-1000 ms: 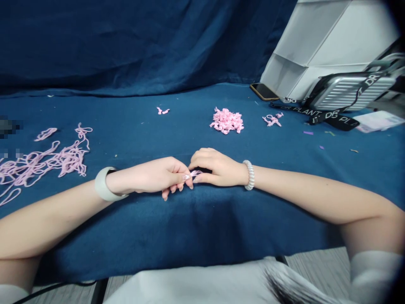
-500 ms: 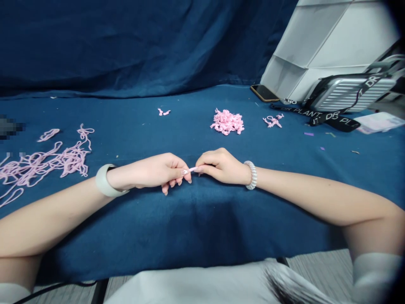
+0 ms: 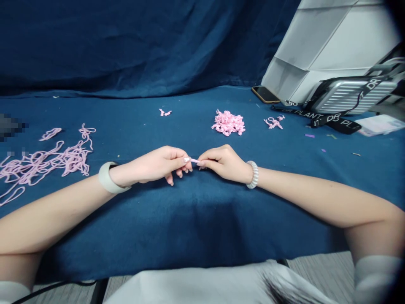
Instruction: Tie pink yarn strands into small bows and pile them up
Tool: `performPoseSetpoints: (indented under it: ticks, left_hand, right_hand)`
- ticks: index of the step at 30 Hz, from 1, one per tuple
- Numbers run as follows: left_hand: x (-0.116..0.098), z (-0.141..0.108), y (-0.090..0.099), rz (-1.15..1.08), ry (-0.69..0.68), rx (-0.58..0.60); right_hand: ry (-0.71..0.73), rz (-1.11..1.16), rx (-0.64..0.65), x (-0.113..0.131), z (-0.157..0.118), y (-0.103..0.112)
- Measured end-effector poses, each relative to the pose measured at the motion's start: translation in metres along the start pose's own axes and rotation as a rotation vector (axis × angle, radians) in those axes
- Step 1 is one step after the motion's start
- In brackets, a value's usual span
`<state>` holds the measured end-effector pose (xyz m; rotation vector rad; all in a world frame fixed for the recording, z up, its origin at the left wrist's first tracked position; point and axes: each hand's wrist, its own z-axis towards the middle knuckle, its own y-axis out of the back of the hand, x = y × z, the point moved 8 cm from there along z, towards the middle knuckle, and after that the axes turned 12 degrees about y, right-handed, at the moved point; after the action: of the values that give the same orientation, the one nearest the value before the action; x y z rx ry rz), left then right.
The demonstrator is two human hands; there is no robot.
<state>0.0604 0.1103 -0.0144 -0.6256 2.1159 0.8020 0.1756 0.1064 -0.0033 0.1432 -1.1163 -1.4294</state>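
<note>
A short piece of pink cord (image 3: 194, 161) stretches between my two hands above the blue cloth. My left hand (image 3: 158, 165) pinches one end between thumb and forefinger, and my right hand (image 3: 224, 163) holds the other end in its fingertips. To the far side lies a heap of small knotted pink pieces (image 3: 228, 123), with smaller bits (image 3: 165, 112) to its left and others (image 3: 274, 123) to its right. Left of my left hand sprawls a loose tangle of pink cord (image 3: 47, 162).
A blue cloth (image 3: 202, 228) covers the table and hangs up behind it. At the back right are a phone (image 3: 265, 94), a ribbed silver case (image 3: 351, 95) with a black lettered strap (image 3: 335, 120), a white folded board (image 3: 329, 46) and papers (image 3: 379, 125).
My hands have moved slightly farther from me and apart. The pink piece, earlier mostly hidden between my fingers, now shows stretched between them.
</note>
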Motion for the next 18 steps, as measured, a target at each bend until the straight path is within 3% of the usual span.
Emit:
performPoseSetpoints:
  ticks: [9, 14, 18]
  left_hand:
    - [-0.017, -0.006, 0.006, -0.142, -0.404, -0.171]
    - [-0.012, -0.001, -0.003, -0.331, -0.434, -0.071]
    - [-0.005, 0.004, -0.001, -0.372, -0.383, -0.126]
  right_hand:
    - [-0.173, 0.290, -0.071, -0.011, -0.002, -0.006]
    - [-0.230, 0.392, -0.063, -0.013, -0.003, -0.010]
    - [-0.191, 0.359, -0.039, -0.011, -0.002, -0.010]
